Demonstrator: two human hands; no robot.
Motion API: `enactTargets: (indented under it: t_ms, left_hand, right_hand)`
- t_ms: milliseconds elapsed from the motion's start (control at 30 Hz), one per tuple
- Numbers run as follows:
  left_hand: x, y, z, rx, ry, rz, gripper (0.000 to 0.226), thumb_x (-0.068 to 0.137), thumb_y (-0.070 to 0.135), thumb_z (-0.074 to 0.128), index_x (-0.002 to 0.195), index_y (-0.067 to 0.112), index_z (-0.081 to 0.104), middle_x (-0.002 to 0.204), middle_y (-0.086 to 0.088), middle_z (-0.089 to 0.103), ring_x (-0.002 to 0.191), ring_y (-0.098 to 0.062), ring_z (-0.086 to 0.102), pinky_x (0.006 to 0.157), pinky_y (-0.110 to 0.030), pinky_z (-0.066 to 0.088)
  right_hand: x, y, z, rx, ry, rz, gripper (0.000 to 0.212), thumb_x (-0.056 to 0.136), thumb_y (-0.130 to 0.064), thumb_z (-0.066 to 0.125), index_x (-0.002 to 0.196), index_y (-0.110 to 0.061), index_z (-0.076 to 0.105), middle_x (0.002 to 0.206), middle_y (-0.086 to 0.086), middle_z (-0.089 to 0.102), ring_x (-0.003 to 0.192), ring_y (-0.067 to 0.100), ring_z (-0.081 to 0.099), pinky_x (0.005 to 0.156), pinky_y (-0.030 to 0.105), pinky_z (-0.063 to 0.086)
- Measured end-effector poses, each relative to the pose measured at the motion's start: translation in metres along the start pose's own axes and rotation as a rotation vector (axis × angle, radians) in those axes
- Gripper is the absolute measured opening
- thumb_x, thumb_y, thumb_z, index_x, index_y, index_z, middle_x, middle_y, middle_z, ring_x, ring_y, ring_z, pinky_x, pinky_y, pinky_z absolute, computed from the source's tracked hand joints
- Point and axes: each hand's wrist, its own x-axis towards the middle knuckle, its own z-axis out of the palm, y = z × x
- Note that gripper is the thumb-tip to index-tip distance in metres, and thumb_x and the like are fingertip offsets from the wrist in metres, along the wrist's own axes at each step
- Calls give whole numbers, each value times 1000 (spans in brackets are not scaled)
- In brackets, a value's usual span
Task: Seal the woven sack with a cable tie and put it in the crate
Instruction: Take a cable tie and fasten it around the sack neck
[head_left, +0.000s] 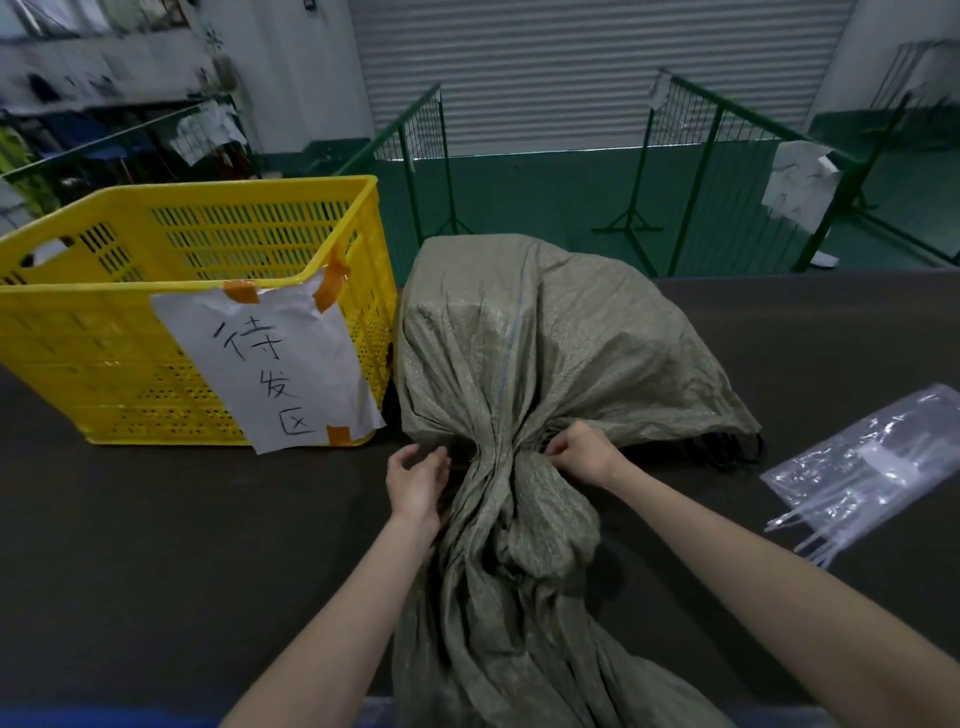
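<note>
Left hand (415, 480) and right hand (579, 452) flank gathered sack (519, 364) neck, grip pinching fabric.

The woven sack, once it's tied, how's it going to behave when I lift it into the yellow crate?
The woven sack probably keeps a blocky shape at its filled end, which stands squared off. Its long gathered neck looks limp and will likely trail. Weight can't be judged; two hands seem wise.

Grey-green woven sack (524, 332), yellow perforated crate (130, 332), white paper sign (270, 358) with orange tape
</note>
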Motion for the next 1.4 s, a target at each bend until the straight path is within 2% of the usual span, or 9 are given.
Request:
enactTargets:
  t_ms: [133,267,433,500,667,833,1000,1167,1400]
  left_hand:
    - [7,-1,2,41,13,-191,34,97,12,49,129,0,50,100,-7,57,98,-26,61,77,-30,49]
    - [15,-3,0,47,28,-327,37,96,21,51,130,5,54,104,-15,61,72,-25,57,62,-35,49]
    - [15,2,-8,-107,-70,-391,37,101,21,41,135,6,46,144,-11,47,96,-21,61,57,-22,47]
    - [12,4,-9,-61,-117,-331,38,102,14,38,138,2,43,136,-11,54,119,-21,56,72,-21,45]
    - [12,7,-12,165,-95,-27,24,98,0,44,116,-11,55,78,-14,60,68,-18,57,60,-18,54]
    - [8,24,-11,367,-58,267,24,97,7,50,77,4,63,76,-13,64,69,-18,64,66,-22,56]
    - [10,44,-3,644,-2,512,16,94,9,52,80,4,58,77,-11,66,70,-22,66,70,-38,57]
    - [15,55,2,676,102,412,30,93,5,52,64,14,47,67,-6,59,73,-27,65,76,-43,58]
    - [18,55,-11,407,197,169,27,94,3,50,67,5,51,69,-10,59,59,-15,58,61,-32,55]
  right_hand:
    - [-2,-2,0,-26,-3,-7,15,85,-15,67,93,-7,76,91,12,74,80,11,59,67,16,39]
    - [-2,-2,7,-31,6,-22,16,85,-8,63,95,-4,76,97,13,74,84,10,59,70,14,38]
    - [-2,0,9,27,-10,-10,17,85,-2,62,94,-2,75,93,11,74,85,11,60,83,24,49]
    - [-2,1,9,12,-22,-15,15,85,-4,63,92,-3,76,92,12,74,84,13,61,86,30,51]
    - [-4,-2,8,-85,-7,-19,16,84,-7,60,87,-3,76,82,9,70,82,15,60,72,23,44]
    - [-12,-6,4,-209,86,-19,17,84,-23,59,79,-15,73,95,16,67,92,34,63,74,34,48]
    - [-21,-7,-12,-432,174,42,39,82,-46,64,91,-8,67,105,13,63,100,33,60,76,35,46]
    - [-19,-14,-14,-544,162,85,46,84,-42,64,115,-8,57,119,15,58,113,35,56,89,42,46]
    - [-3,5,1,-302,10,86,25,86,-28,62,92,-5,68,109,21,62,103,35,60,82,35,46]
